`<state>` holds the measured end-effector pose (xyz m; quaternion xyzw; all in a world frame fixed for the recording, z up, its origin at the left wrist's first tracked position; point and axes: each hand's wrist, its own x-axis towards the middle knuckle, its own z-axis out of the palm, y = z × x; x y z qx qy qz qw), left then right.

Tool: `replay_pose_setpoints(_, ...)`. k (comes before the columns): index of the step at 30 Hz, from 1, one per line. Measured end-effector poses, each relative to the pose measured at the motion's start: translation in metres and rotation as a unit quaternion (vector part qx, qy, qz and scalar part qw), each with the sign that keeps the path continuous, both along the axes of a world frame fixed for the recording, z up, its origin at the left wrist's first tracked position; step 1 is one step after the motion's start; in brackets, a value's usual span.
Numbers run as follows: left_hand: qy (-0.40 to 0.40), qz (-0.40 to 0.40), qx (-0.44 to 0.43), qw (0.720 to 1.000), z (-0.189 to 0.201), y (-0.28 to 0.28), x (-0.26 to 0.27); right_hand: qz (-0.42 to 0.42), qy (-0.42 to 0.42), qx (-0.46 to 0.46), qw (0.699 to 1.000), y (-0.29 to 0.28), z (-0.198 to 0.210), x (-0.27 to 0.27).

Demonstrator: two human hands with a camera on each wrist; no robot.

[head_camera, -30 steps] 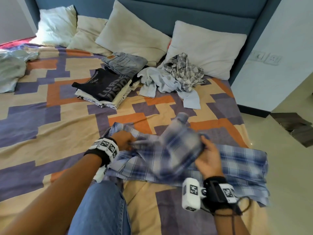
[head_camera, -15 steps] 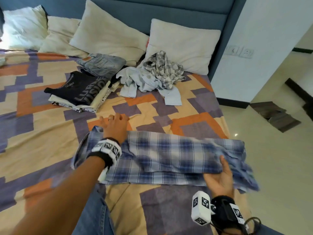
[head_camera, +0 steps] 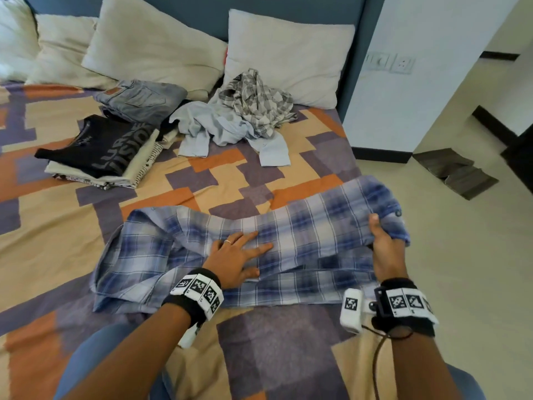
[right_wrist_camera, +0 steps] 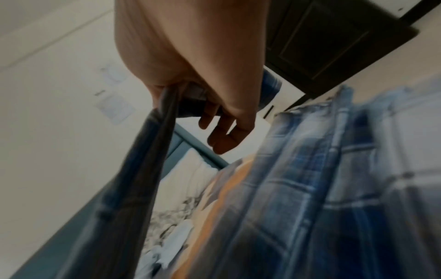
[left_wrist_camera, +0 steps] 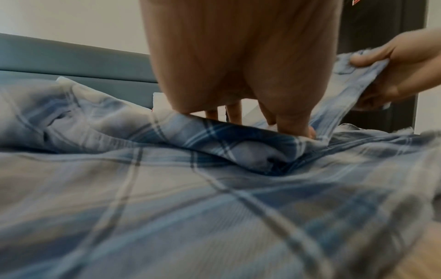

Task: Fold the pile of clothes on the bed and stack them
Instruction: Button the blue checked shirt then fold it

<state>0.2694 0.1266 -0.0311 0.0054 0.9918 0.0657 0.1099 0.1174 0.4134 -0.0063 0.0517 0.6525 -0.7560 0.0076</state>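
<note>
Fingers of left hand [head_camera: 235, 259] flat on plaid shirt [head_camera: 302, 235]; right hand [head_camera: 385, 251] pinches it.

Large grey block lettering on black T-shirt [head_camera: 98, 145] atop folded stack, seen at an angle: top line roughly "LURVE", partly uncertain; second line roughly "VISION", first letters cut by the fold. Small pale emblem near the collar, too small to read. Tan patch on waistband of folded jeans [head_camera: 141, 99], unreadable. Black-and-white square code markers on wristbands [head_camera: 202, 293], [head_camera: 403, 301]; patterns only, no letters. Wrist views: nothing legible.
</note>
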Motion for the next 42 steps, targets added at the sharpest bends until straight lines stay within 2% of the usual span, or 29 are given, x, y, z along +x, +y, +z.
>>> replay_pose_setpoints(3, -0.042, -0.014, -0.027, 0.999, -0.007, 0.001, -0.001, -0.006, -0.01, 0.098, 0.995, 0.01, -0.024, -0.003)
replay_pose_setpoints(5, -0.057, -0.017, -0.04, 0.997, -0.012, 0.002, 0.001, 0.007, -0.067, 0.115, 0.991, 0.016, -0.047, 0.0)
replay_pose_setpoints(8, -0.06, -0.018, -0.039, 0.997, -0.023, 0.0, 0.007, -0.058, -0.129, -0.047, 0.989, 0.025, -0.05, -0.002)
replay_pose_setpoints(11, -0.064, -0.02, -0.029, 0.997, -0.027, -0.001, 0.011, -0.143, -0.202, -0.179, 0.952, 0.036, -0.049, -0.009)
replay_pose_setpoints(13, -0.093, -0.02, -0.009, 0.995, -0.025, -0.002, 0.009, -0.127, -0.225, -0.277, 0.925, 0.033, -0.055, -0.005)
replay_pose_setpoints(14, -0.105, -0.018, 0.025, 0.994, -0.019, -0.004, 0.007, -0.112, -0.265, -0.324, 0.901, 0.025, -0.057, 0.0)
replay_pose_setpoints(15, -0.111, -0.014, 0.078, 0.991, -0.014, -0.006, 0.004, -0.084, -0.302, -0.313, 0.897, 0.012, -0.053, 0.01)
replay_pose_setpoints(16, -0.097, -0.004, 0.152, 0.984, -0.005, -0.01, 0.002, -0.059, -0.305, -0.286, 0.907, -0.003, -0.044, 0.029)
replay_pose_setpoints(17, -0.055, 0.023, 0.239, 0.969, 0.005, -0.015, 0.003, -0.01, -0.288, -0.249, 0.924, -0.016, -0.039, 0.047)
replay_pose_setpoints(18, 0.014, 0.068, 0.309, 0.948, 0.015, -0.023, 0.005, 0.03, -0.296, -0.243, 0.923, -0.035, -0.038, 0.064)
replay_pose_setpoints(19, 0.09, 0.13, 0.343, 0.926, 0.024, -0.035, 0.009, 0.068, -0.316, -0.234, 0.917, -0.056, -0.032, 0.083)
replay_pose_setpoints(20, 0.151, 0.186, 0.34, 0.909, 0.031, -0.048, 0.011, 0.122, -0.327, -0.21, 0.913, -0.078, -0.027, 0.101)
replay_pose_setpoints(22, 0.193, 0.263, 0.261, 0.908, 0.045, -0.083, 0.017, 0.227, -0.313, -0.152, 0.91, -0.113, -0.028, 0.126)
replay_pose_setpoints(25, 0.12, 0.31, 0.203, 0.921, 0.06, -0.126, 0.025, 0.304, -0.275, -0.068, 0.91, -0.154, -0.034, 0.146)
replay_pose_setpoints(27, 0.064, 0.305, 0.221, 0.924, 0.066, -0.141, 0.026, 0.305, -0.253, -0.044, 0.917, -0.171, -0.036, 0.154)
replay_pose_setpoints(29, 0.025, 0.314, 0.263, 0.912, 0.067, -0.151, 0.023, 0.272, -0.241, -0.013, 0.932, -0.179, -0.041, 0.158)
replay_pose_setpoints(33, 0.031, 0.291, 0.131, 0.947, 0.058, -0.172, 0.018, 0.203, -0.235, 0.016, 0.95, -0.169, -0.046, 0.152)
replay_pose_setpoints(37, 0.045, 0.254, 0.127, 0.958, 0.042, -0.191, 0.034, 0.198, -0.245, 0.015, 0.949, -0.153, -0.052, 0.158)
replay_pose_setpoints(40, -0.018, 0.251, 0.11, 0.962, 0.036, -0.194, 0.055, 0.236, -0.257, 0.015, 0.937, -0.144, -0.055, 0.169)
replay_pose_setpoints(42, -0.033, 0.274, 0.068, 0.959, 0.035, -0.193, 0.061, 0.255, -0.27, 0.012, 0.929, -0.134, -0.05, 0.174)
